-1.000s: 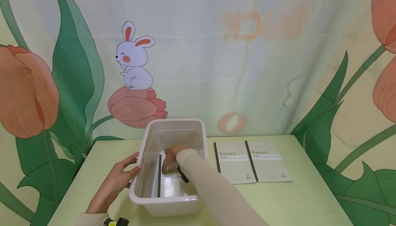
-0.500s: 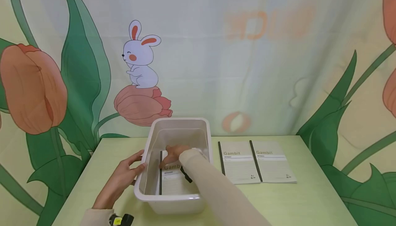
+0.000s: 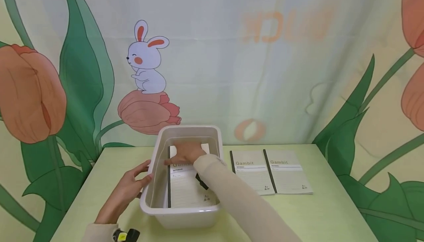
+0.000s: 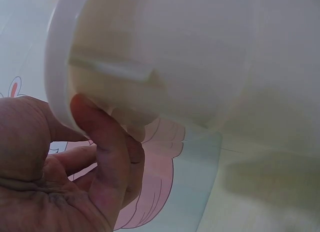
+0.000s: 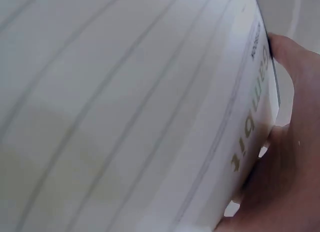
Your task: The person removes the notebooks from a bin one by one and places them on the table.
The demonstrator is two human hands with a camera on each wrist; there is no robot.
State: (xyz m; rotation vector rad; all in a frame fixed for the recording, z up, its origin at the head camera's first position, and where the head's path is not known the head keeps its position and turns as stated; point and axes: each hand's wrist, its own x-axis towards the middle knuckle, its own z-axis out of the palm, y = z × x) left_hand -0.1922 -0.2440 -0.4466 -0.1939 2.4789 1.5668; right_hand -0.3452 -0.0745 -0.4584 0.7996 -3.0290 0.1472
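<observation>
A pale grey plastic tub (image 3: 180, 211) stands on the table, with a white "Gambit" notebook (image 3: 187, 188) inside. My left hand (image 3: 127, 188) grips the tub's left rim; in the left wrist view its thumb and curled fingers lie at that rim. Reaching into the tub, my right hand (image 3: 187, 151) holds the notebook near its top end. The right wrist view has the lined cover bowed close to the camera, the thumb (image 5: 290, 49) at its dark spine edge and other fingers at the top edge, partly hidden. How far the notebook is off the tub floor I cannot tell.
Two more "Gambit" notebooks with dark spines, a left one (image 3: 253, 179) and a right one (image 3: 289, 177), lie side by side on the pale green table (image 3: 334, 205), right of the tub. Behind hangs a curtain (image 3: 212, 69) printed with tulips and a rabbit.
My right hand has moved toward the tub's far end and up, with the notebook; more of the cover now shows. The left hand stays on the rim. The head view has shifted slightly.
</observation>
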